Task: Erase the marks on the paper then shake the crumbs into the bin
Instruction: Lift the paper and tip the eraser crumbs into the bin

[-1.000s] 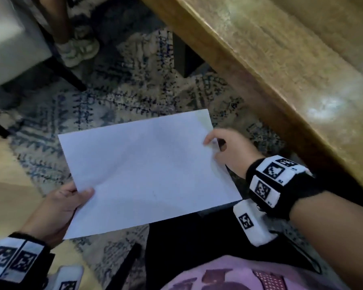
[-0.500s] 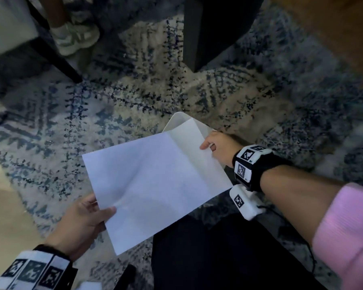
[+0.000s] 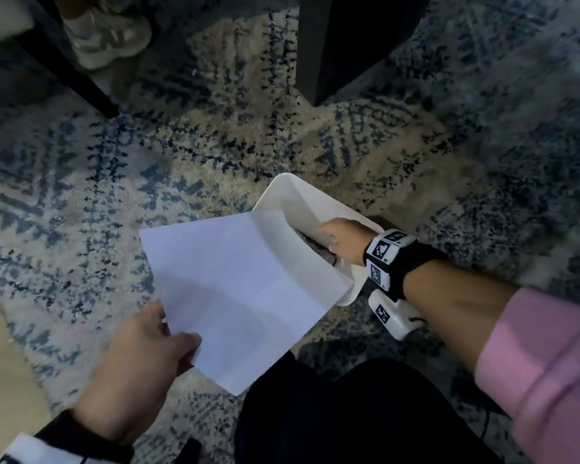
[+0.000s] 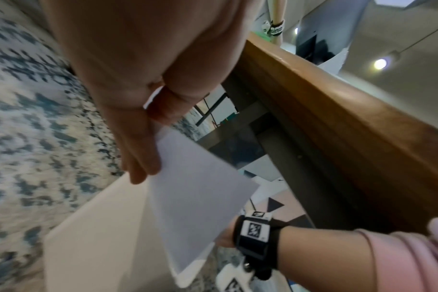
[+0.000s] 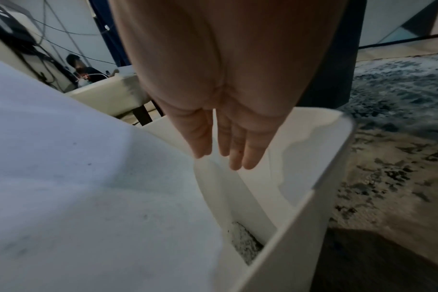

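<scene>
A white sheet of paper [image 3: 241, 289] slopes down to the right, and its far edge dips into a white bin [image 3: 302, 195] on the rug. My left hand [image 3: 168, 343] pinches the sheet's near-left corner, thumb on top. In the left wrist view the left hand [image 4: 148, 138] holds the paper [image 4: 198, 197] above the bin's side [image 4: 93, 247]. My right hand [image 3: 335, 239] hangs over the bin's mouth. The right wrist view shows the right hand [image 5: 228, 154] with straight fingers, tips by the paper's [image 5: 75, 187] corner. Dark specks [image 5: 89, 164] lie on the sheet, grey debris [image 5: 243, 237] in the bin [image 5: 333, 177].
A dark table leg [image 3: 342, 45] stands behind the bin on the patterned rug [image 3: 215, 135]. The wooden table edge [image 4: 338, 118] runs overhead on the right. Another person's shoe [image 3: 104, 38] and a chair leg [image 3: 77, 82] are at the far left. My dark-clad knee [image 3: 349, 413] is below the paper.
The view swung from the table down to the floor. Both hands lowered the paper and tipped its right edge into the bin. The right hand's fingers went from pinching to straight.
</scene>
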